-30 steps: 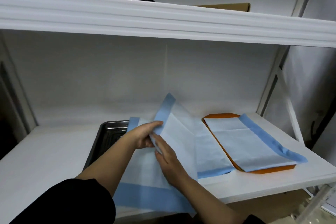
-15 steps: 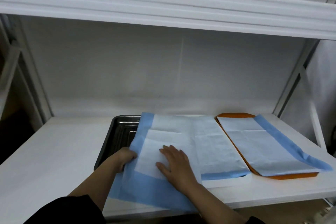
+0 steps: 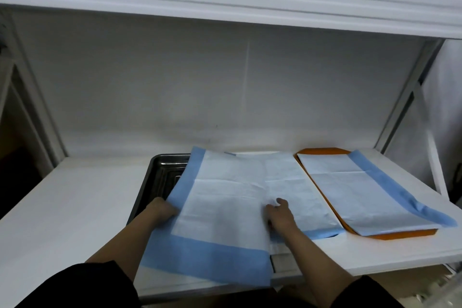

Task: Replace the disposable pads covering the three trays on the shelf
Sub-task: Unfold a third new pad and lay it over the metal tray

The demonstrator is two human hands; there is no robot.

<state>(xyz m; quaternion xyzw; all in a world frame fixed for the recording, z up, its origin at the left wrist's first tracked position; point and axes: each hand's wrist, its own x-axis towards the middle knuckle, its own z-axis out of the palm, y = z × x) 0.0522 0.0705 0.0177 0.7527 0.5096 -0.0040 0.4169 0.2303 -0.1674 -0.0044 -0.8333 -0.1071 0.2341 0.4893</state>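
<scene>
Pad (image 3: 225,207): our left hand (image 3: 162,210) grips its edge, right hand (image 3: 281,215) presses flat; we should slide it squarely over the steel tray (image 3: 160,170).

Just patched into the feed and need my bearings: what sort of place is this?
Probably a storage or prep nook in a clinic, lab or animal-care room; I cannot tell which. The clues are a white metal rack shelf, a steel tray and an orange tray, both under blue-edged disposable pads.

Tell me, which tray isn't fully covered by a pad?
The metal tray on the left: its left part shows bare beside the pad, unlike the orange tray, which shows only edges.
</scene>
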